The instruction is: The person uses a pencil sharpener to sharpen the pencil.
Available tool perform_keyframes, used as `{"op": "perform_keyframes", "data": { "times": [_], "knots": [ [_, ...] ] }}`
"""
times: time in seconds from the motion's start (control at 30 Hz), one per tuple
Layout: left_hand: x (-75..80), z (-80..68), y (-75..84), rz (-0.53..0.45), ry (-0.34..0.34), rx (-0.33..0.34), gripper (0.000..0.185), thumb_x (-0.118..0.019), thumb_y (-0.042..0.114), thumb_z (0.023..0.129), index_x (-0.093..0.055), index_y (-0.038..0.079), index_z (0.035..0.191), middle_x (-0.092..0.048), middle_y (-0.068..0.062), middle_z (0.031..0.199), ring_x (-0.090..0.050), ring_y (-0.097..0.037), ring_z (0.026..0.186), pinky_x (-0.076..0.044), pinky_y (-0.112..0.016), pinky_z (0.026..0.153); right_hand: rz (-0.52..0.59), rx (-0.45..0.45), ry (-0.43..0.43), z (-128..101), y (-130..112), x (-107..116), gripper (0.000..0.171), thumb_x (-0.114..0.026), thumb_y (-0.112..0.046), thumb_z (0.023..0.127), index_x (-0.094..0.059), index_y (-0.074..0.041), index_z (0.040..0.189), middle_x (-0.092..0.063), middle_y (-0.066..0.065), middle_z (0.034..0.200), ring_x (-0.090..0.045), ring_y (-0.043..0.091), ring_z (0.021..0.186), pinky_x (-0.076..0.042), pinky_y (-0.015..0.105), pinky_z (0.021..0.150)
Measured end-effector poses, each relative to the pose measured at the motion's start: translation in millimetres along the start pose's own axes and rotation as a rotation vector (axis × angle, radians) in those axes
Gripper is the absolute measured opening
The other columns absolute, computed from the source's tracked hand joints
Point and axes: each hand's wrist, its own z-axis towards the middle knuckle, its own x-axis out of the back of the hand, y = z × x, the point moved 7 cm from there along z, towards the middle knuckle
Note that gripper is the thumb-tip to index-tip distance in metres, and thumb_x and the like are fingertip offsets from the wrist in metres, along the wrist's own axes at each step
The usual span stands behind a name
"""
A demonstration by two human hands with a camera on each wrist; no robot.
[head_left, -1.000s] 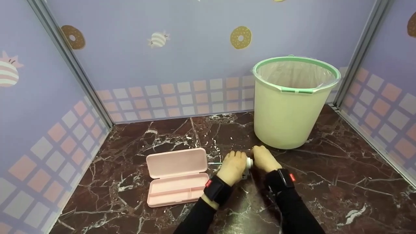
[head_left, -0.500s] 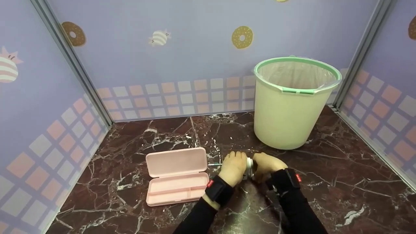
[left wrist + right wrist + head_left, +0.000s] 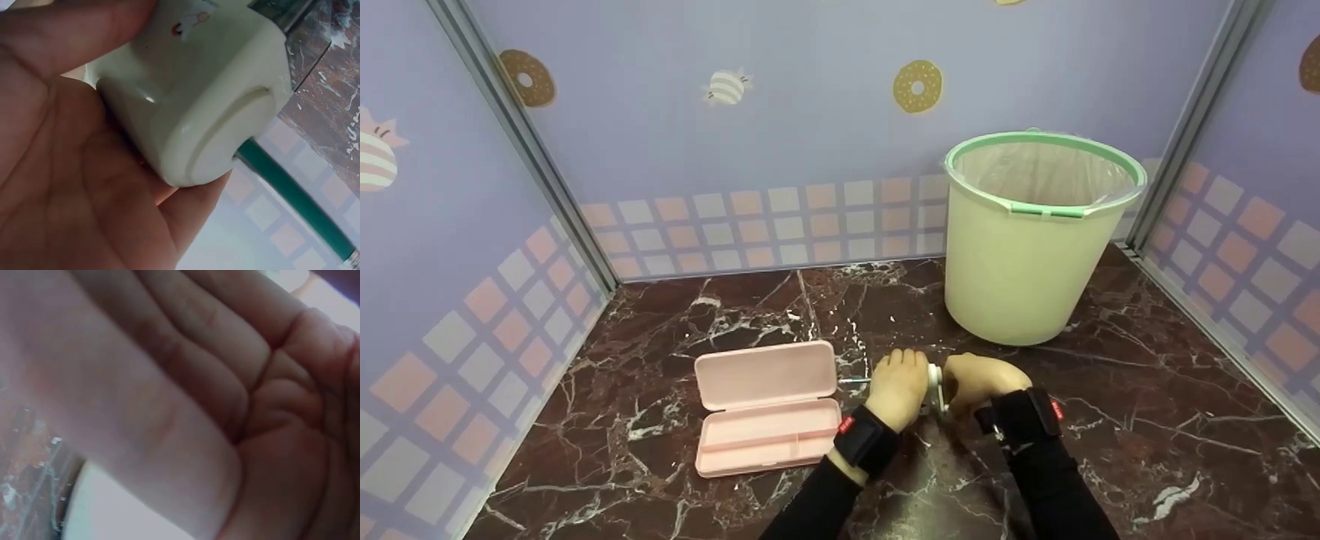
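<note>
My left hand [image 3: 898, 386] grips a white crank pencil sharpener [image 3: 191, 95] with a small printed figure on its side. A green pencil [image 3: 295, 194] sticks out of the sharpener's front opening; in the head view it points left toward the pink case. My right hand [image 3: 982, 382] is at the sharpener's right end, its fingers curled at the crank [image 3: 940, 397]. The crank's knob is hidden by these fingers. In the right wrist view the curled fingers [image 3: 152, 416] fill most of the picture, and what they hold does not show.
An open pink pencil case [image 3: 769, 439], with divided compartments, lies left of my left hand. Behind my right hand stands a pale green waste bin [image 3: 1020, 270] with a clear liner. Patterned walls [image 3: 810, 135] enclose the dark marbled tabletop [image 3: 660, 322].
My right hand has turned at the wrist and shifted slightly right and down, with the crank arm now showing beside it. My left hand and the pencil stay nearly still.
</note>
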Motion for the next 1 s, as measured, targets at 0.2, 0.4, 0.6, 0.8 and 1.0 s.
{"op": "perform_keyframes", "data": {
  "times": [0.2,0.4,0.6,0.8,1.0],
  "knots": [
    [0.2,-0.4,1.9,0.0,-0.034,0.019,0.019,-0.063,0.014,0.086,-0.058,0.01,0.104,-0.063,-0.003,0.098,-0.058,-0.017,0.093,-0.048,-0.025,0.08,-0.016,0.042,0.015,-9.1,-8.6,6.9,0.015,-0.073,0.0,0.059,-0.067,-0.01,0.069,-0.064,-0.003,0.064,-0.052,0.009,0.054,-0.044,0.023,0.049],
    [-0.8,4.3,3.0,-0.019,-0.092,0.051,0.018,-0.052,0.014,0.093,-0.059,0.01,0.109,-0.064,-0.003,0.104,-0.058,-0.018,0.099,-0.048,-0.027,0.087,0.048,0.119,0.061,-22.2,-16.3,22.0,0.012,-0.07,0.003,0.064,-0.07,-0.008,0.067,-0.069,0.002,0.061,-0.057,0.006,0.05,-0.049,0.022,0.049],
    [-1.0,2.4,0.5,-0.018,-0.072,0.051,0.017,-0.053,0.014,0.092,-0.058,0.01,0.108,-0.063,-0.003,0.102,-0.058,-0.017,0.097,-0.048,-0.025,0.083,0.077,0.161,0.087,-24.7,-23.2,24.4,0.014,-0.069,0.007,0.067,-0.07,-0.006,0.065,-0.069,0.002,0.058,-0.06,0.007,0.048,-0.051,0.022,0.045],
    [0.3,1.3,1.3,-0.009,-0.054,0.046,0.017,-0.054,0.015,0.092,-0.059,0.01,0.107,-0.064,-0.002,0.101,-0.059,-0.016,0.096,-0.049,-0.025,0.082,0.068,0.199,0.111,-27.8,-26.7,28.5,0.013,-0.069,0.008,0.072,-0.071,-0.005,0.068,-0.069,0.003,0.059,-0.059,0.007,0.046,-0.048,0.021,0.043],
    [-5.1,4.6,3.4,-0.006,-0.111,0.03,0.017,-0.053,0.016,0.093,-0.057,0.011,0.109,-0.062,-0.002,0.105,-0.057,-0.016,0.099,-0.048,-0.025,0.086,-0.009,0.279,0.255,-31.4,-29.4,44.0,0.009,-0.076,0.002,0.075,-0.074,-0.006,0.071,-0.071,0.001,0.064,-0.06,0.004,0.051,-0.05,0.021,0.051]
  ]
}}
